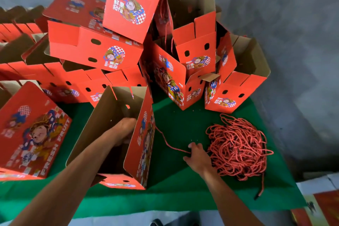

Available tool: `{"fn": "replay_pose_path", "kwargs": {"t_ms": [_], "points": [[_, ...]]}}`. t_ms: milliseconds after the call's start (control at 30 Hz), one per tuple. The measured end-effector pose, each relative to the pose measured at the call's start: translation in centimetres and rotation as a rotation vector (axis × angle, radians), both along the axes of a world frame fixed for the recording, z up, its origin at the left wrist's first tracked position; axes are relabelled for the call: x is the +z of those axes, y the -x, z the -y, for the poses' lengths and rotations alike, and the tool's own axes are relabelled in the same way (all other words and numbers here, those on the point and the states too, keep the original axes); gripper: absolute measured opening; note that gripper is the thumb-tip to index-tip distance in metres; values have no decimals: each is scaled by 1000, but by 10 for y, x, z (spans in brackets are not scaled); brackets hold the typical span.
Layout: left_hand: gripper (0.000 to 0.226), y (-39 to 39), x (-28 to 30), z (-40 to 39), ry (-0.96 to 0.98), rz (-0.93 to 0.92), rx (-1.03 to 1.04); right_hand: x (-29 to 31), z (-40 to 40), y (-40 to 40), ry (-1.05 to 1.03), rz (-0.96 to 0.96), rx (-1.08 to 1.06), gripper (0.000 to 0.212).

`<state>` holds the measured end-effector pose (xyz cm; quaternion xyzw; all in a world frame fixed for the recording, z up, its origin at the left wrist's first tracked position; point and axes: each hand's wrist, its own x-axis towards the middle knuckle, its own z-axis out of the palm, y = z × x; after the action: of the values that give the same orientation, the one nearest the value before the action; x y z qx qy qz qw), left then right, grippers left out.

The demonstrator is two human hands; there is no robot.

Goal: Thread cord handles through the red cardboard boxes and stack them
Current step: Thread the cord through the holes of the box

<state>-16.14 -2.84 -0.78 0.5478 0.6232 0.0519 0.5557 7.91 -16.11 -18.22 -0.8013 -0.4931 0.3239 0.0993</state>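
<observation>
Left hand (122,130) is deep inside the near open box (117,134), grip hidden; right hand (197,155) pinches a cord (170,143) beside the cord pile (238,148). Threaded boxes (183,71) stacked behind, many cords left

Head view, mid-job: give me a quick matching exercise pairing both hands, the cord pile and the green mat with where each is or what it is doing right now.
Things:
1. left hand
2. right hand
3. cord pile
4. green mat

States:
A. lies under the boxes and cords
B. reaches inside the open box
C. heaped in a tangle beside the right hand
D. pinches a single cord running towards the open box

Pairs: 1-B, 2-D, 3-C, 4-A
</observation>
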Motion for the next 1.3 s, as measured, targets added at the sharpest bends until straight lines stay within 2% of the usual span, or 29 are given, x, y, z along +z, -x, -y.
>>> {"fn": "replay_pose_path", "kwargs": {"t_ms": [67,133,233,300,400,467,533,567,633,700,733,767,833,933,1067,1200,1300], "points": [[38,6,3,4,46,2,-34,0,10,-7,26,-14,61,61],[44,9,7,12,86,19,-36,2,14,-10,39,63,84,60],[66,9,19,22,90,68,23,9,17,-13,37,339,110,42],[76,13,25,26,90,113,20,15,20,-14,81,416,118,27],[71,18,34,36,92,167,-104,21,18,-13,152,390,181,19],[59,20,35,39,72,123,-200,22,15,-10,164,310,213,31],[42,22,32,42,84,36,-256,18,15,-5,158,136,169,42],[36,23,31,43,107,9,-257,16,16,0,136,-28,92,43],[32,27,31,46,137,-21,-225,11,16,11,70,-548,-224,36],[24,30,30,47,115,-49,-210,6,13,22,32,-1054,-595,19],[19,32,30,48,100,-62,-209,2,12,25,14,-1174,-704,16],[16,33,29,48,85,-76,-211,-2,12,29,-2,-1200,-751,16],[12,33,29,48,66,-107,-209,-9,15,35,-41,-1125,-752,19],[12,32,28,47,73,-115,-199,-15,25,39,-156,-875,-643,11],[26,35,26,48,106,-114,-134,-14,33,37,-281,-610,-546,6],[41,39,21,51,122,-89,-52,-17,35,43,-156,-494,-360,36],[44,43,16,53,142,-51,-1,-26,32,54,-76,-473,-304,32]]}}
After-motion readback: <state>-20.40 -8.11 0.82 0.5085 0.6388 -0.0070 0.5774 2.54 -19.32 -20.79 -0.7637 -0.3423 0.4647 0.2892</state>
